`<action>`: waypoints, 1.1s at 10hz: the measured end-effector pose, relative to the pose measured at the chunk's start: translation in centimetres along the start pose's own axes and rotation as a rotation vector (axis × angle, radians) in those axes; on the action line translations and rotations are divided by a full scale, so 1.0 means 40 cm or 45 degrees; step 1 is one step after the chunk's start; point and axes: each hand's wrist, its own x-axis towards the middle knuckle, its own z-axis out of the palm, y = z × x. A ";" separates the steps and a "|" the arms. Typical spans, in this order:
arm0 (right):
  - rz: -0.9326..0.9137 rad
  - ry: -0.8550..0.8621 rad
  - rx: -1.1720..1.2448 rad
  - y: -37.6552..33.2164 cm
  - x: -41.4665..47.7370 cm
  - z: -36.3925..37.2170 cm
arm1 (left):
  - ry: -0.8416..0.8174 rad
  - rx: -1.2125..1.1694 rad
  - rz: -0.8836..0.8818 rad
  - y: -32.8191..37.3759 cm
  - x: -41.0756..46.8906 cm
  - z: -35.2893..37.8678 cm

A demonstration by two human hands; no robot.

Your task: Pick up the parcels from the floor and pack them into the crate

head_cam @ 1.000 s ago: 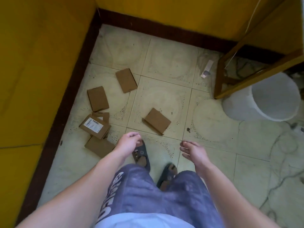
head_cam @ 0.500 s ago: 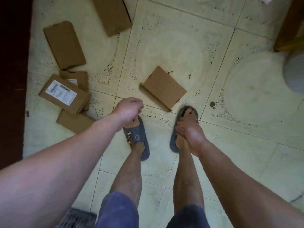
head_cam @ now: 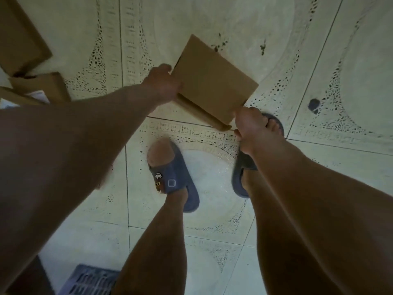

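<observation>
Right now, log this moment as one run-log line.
stage: reach | left hand: touching parcel edge | right hand: at its near corner | parcel: on floor | crate: behind feet

One parcel (head_cam: 212, 81) lies on the floor (head_cam: 276, 28) between the fingers (head_cam: 239, 133) of both hands, more parcels (head_cam: 42, 86) heaped well left, the crate (head_cam: 91, 282) behind them.

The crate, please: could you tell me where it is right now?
In the head view, only a corner of the blue slotted crate shows at the bottom edge, left of centre, on the floor behind the left sandal and under the left forearm.
</observation>
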 end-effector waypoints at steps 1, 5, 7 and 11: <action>0.029 -0.121 0.129 -0.047 -0.065 0.004 | -0.038 -0.032 -0.008 0.029 0.026 0.011; -0.083 -0.014 0.283 -0.141 -0.379 -0.092 | -0.067 -0.082 -0.048 0.003 -0.111 -0.098; -0.269 -0.016 0.384 -0.200 -0.673 -0.156 | -0.024 -0.452 -0.053 -0.006 -0.328 -0.239; -0.687 -0.103 0.444 -0.299 -1.371 -0.335 | 0.196 -0.923 0.207 0.038 -0.953 -0.524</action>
